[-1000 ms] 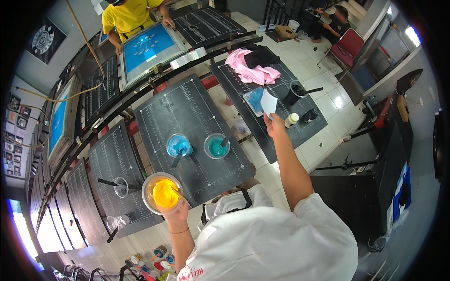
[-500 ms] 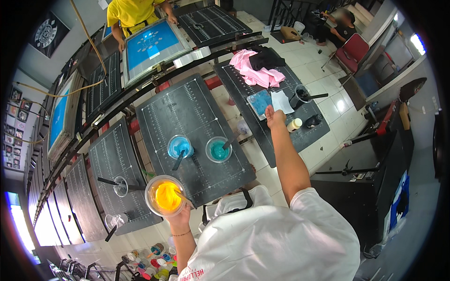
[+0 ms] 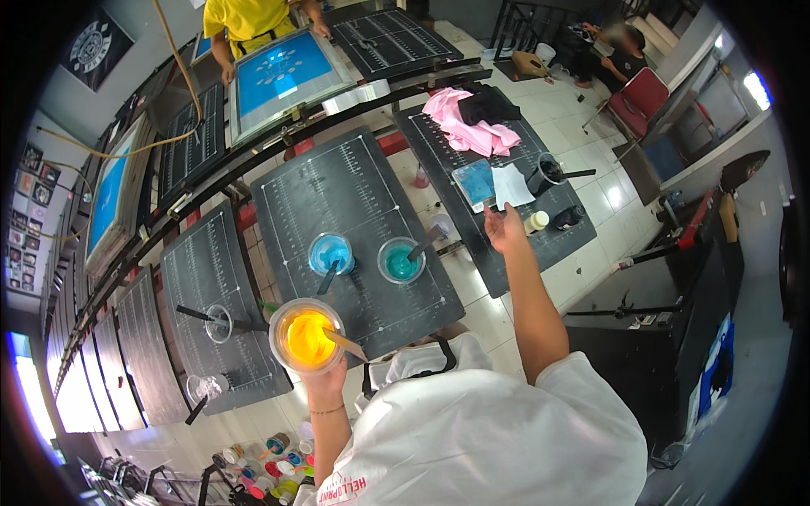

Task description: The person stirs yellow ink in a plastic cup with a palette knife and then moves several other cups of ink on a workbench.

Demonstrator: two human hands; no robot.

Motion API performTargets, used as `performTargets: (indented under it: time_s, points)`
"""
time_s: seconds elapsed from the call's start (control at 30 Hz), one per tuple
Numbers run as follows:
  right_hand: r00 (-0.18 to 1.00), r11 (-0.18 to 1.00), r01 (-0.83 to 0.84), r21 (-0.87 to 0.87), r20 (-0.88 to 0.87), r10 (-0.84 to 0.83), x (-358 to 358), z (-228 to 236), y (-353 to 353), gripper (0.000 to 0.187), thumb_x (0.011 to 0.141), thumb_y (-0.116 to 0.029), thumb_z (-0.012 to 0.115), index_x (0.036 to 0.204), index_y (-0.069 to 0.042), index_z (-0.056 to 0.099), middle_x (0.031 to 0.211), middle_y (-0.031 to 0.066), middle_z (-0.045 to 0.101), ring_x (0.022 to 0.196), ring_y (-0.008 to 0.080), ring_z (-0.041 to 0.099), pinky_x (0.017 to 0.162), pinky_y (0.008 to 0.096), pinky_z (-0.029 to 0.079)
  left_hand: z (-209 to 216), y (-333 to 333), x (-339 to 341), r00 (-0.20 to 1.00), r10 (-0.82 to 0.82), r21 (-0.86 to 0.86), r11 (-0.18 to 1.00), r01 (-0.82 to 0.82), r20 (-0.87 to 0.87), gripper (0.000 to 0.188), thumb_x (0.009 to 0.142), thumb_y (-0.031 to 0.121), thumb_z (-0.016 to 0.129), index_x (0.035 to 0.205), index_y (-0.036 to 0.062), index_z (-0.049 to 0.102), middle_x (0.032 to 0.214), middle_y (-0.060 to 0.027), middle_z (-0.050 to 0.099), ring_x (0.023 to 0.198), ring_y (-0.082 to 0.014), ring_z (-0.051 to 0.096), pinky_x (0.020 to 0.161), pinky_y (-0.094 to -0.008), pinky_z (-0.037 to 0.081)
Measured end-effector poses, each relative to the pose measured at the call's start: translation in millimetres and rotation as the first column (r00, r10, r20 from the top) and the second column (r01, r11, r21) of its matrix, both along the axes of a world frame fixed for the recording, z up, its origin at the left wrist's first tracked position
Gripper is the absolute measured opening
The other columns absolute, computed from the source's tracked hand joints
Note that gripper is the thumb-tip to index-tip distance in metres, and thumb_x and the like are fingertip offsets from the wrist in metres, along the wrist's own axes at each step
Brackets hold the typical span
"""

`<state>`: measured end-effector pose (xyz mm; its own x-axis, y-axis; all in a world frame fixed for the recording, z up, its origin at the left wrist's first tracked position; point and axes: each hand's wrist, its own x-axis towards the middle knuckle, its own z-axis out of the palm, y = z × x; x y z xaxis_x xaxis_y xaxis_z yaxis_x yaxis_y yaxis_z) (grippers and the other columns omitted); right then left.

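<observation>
My left hand [image 3: 325,381] grips a clear plastic tub [image 3: 281,327] of yellow-orange ink [image 3: 309,336], with a flat stirring stick [image 3: 344,344] leaning out of it. My right arm reaches out over the right-hand black board. There my right hand [image 3: 506,229], fingers loosely apart, appears to hold nothing, just on the near side of a flat blue-topped square item [image 3: 474,184] and a white sheet [image 3: 511,185]. Beside that hand are a small cream bottle [image 3: 536,223] and a dark bottle [image 3: 569,218]. A cup of blue ink [image 3: 332,254] and a cup of teal ink [image 3: 401,261] rest on the middle board.
Pink cloth [image 3: 472,126] and black cloth [image 3: 491,106] lie by a dark tub [image 3: 546,173]. Clear cups [image 3: 219,324] with dark sticks occupy the left board. Behind a framed screen [image 3: 291,80] stands a person in yellow [image 3: 245,21]. Several ink containers [image 3: 274,464] sit below left.
My right hand has drawn back slightly from the flat blue-topped item. The tub in my left hand has shifted a little up and right in view.
</observation>
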<state>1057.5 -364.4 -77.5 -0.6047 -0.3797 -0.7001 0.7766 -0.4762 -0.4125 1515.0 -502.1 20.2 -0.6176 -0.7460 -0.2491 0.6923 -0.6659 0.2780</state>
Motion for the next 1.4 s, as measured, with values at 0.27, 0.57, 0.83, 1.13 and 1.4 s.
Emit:
performTargets:
  time_s: [0.27,0.57,0.83,1.13,1.4]
  points:
    - [0.871,0.918,-0.270,0.289,-0.332,0.361,78.1,84.5,23.5,0.020,0.095,-0.025,0.061,0.107,-0.012,0.053,0.088,0.0022,0.059,0.062,0.0099,0.051,0.052,0.0262,0.042,-4.4,2.0,0.7,0.995,-0.041,-0.028,0.999,0.039,-0.090,0.050,0.097,0.036,0.056,0.136,0.0062,0.054,0.131,-0.0190,0.061,0.110,-0.0327,0.066,0.078,-0.0396,0.063]
    - [0.631,0.736,-0.345,0.583,-0.437,0.641,91.4,88.7,40.3,0.031,0.092,-0.024,0.063,0.116,-0.008,0.052,0.085,0.0015,0.058,0.065,0.0070,0.051,0.052,0.0243,0.043,-1.1,3.1,-0.8,0.994,-0.071,-0.077,0.995,0.064,-0.083,0.048,0.100,0.037,0.053,0.136,0.0065,0.054,0.133,-0.0173,0.060,0.118,-0.0309,0.063,0.093,-0.0414,0.057]
    - [-0.241,0.398,-0.739,0.544,-0.764,0.598,225.7,267.2,11.3,0.072,0.082,-0.033,0.080,0.140,-0.006,0.047,0.081,0.0019,0.063,0.057,0.0075,0.051,0.054,0.0224,0.042,23.6,-3.4,-20.7,0.996,-0.086,-0.208,0.974,0.089,0.019,0.045,0.102,0.039,0.047,0.133,0.0065,0.053,0.129,-0.0128,0.062,0.116,-0.0274,0.062,0.100,-0.0414,0.052]
    - [-0.764,0.589,-0.318,0.743,-0.569,0.306,242.6,311.1,-29.9,0.023,0.092,-0.016,0.068,0.113,-0.005,0.065,0.083,0.0085,0.069,0.062,0.0248,0.063,0.058,0.0333,0.051,60.1,-13.9,-33.6,0.975,-0.181,-0.153,0.968,0.200,0.131,0.053,0.105,0.039,0.029,0.128,-0.0015,0.054,0.121,-0.0163,0.065,0.108,-0.0268,0.066,0.096,-0.0405,0.054]
    - [-0.891,0.691,-0.235,0.684,-0.436,0.128,232.6,337.8,-39.7,0.027,0.083,-0.014,0.076,0.108,-0.005,0.068,0.076,0.0049,0.066,0.060,0.0218,0.063,0.052,0.0327,0.050,80.2,-20.4,-32.5,0.919,-0.361,-0.010,0.930,0.367,0.159,0.048,0.106,0.033,0.033,0.124,-0.0065,0.054,0.101,-0.0169,0.070,0.076,-0.0197,0.073,0.058,-0.0263,0.062]
